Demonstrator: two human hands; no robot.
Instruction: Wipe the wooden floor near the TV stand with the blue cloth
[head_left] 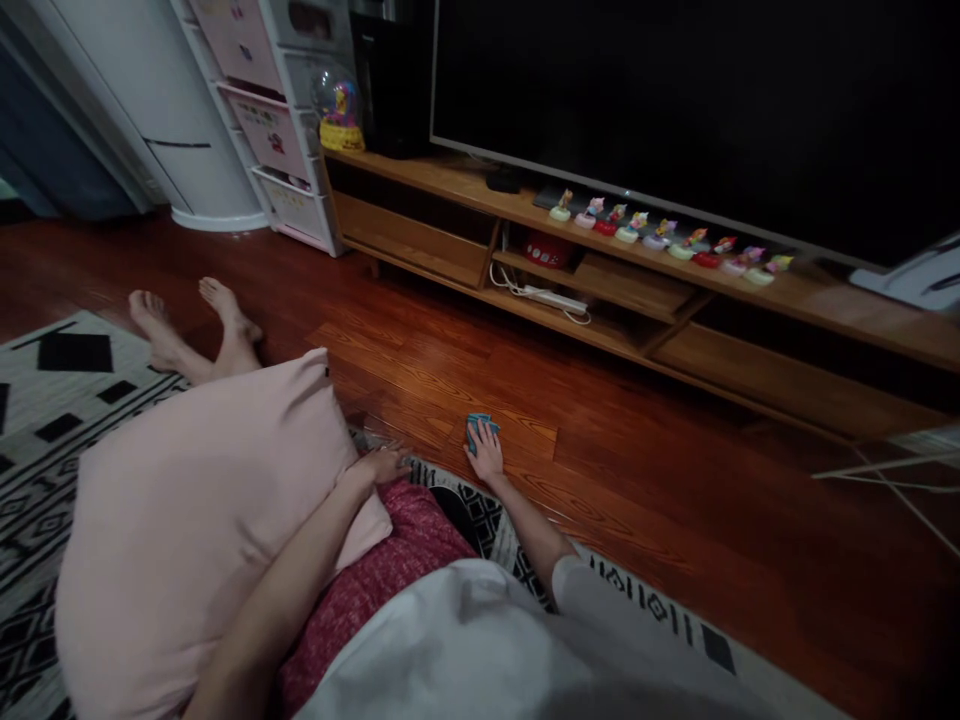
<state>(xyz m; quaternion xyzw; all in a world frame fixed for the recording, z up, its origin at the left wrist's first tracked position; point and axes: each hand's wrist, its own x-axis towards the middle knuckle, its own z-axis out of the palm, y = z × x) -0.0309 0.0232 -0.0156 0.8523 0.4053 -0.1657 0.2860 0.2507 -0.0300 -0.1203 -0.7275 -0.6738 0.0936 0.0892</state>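
On the wooden floor lies a small folded blue cloth (pixel 478 419). My right hand (pixel 486 452) holds it down against the boards, fingers over its top, and part of the cloth shows beyond the fingertips. My left forearm lies across a large pink cushion (pixel 202 510) on my lap. Past the cushion's edge, my left hand (pixel 386 463) rests by my red shorts (pixel 420 520), its fingers loosely stretched out and holding nothing.
A wooden TV stand (pixel 420 220) runs along the far side, bearing a large television (pixel 675 110) and a row of small figurines (pixel 664 233). A power strip (pixel 555 299) sits on its lower shelf. Beneath me is a patterned rug (pixel 45 430); a drawer tower (pixel 292 205) stands left.
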